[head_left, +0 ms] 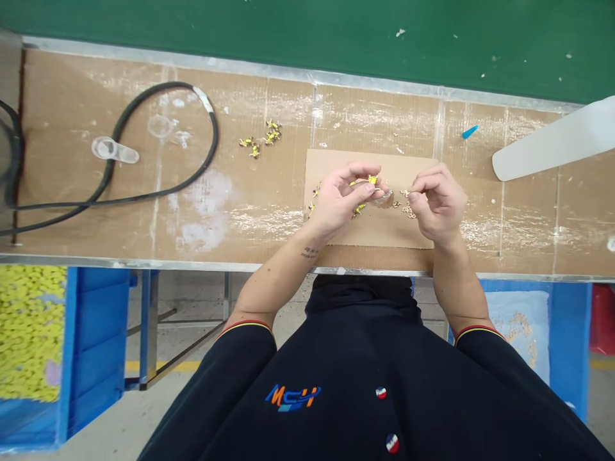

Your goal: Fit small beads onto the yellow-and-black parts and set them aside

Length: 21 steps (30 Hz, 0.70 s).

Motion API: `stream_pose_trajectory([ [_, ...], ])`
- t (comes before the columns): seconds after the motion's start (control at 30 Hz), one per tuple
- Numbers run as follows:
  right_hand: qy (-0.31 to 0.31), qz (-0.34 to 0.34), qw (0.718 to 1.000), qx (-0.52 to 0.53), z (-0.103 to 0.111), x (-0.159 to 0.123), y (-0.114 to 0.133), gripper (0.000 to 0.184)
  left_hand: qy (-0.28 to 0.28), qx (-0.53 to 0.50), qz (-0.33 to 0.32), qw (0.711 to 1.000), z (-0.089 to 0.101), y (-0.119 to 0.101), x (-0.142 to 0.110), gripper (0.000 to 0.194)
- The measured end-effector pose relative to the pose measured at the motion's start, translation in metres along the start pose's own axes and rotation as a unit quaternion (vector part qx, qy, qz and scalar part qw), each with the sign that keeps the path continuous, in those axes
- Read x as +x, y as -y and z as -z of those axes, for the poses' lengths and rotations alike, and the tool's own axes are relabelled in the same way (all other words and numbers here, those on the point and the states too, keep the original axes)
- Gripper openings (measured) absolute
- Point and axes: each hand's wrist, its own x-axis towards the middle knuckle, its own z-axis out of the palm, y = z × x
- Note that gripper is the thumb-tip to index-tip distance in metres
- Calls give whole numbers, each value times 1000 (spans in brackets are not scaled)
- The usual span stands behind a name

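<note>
My left hand (343, 195) is closed in a pinch on a small yellow figure piece (373, 180), held above a cardboard sheet (379, 237). To its right, my right hand (439, 202) has thumb and forefinger pressed together; whatever they hold is too small to make out. Between the hands lies a small clear plastic piece (384, 198), partly hidden by my left fingers. Several tiny beige parts (408, 211) lie on the sheet beside my right fingertips. More small yellow-and-black pieces (359, 209) rest under and beside my left hand.
Several yellow-and-black figures (271, 133) lie farther back. A black cable (214, 137) loops at left near clear plastic cups (115, 150). At right are a blue cap (469, 132) and a white bottle-like object (552, 144). Blue bins (98, 339) stand below the table edge, one holding yellow pieces (29, 333).
</note>
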Motion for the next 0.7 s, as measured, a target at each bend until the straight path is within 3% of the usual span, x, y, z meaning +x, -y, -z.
stream_pose_trajectory([
  [0.1, -5, -27, 999, 41, -4, -2, 2, 30, -3, -27, 19, 999, -4, 0, -2, 47],
  [0.3, 4, -79, 987, 142, -9, -4, -2, 33, -16, -14, -12, 1000, -2, 1, 1, 46],
  [0.57, 14, -95, 964, 248, -11, -6, -3, 29, 0, -62, 9, 998, -9, -8, -2, 44],
  [0.7, 24, -122, 960, 250, -12, -6, -2, 35, 10, -62, 42, 997, -9, -9, -2, 57],
])
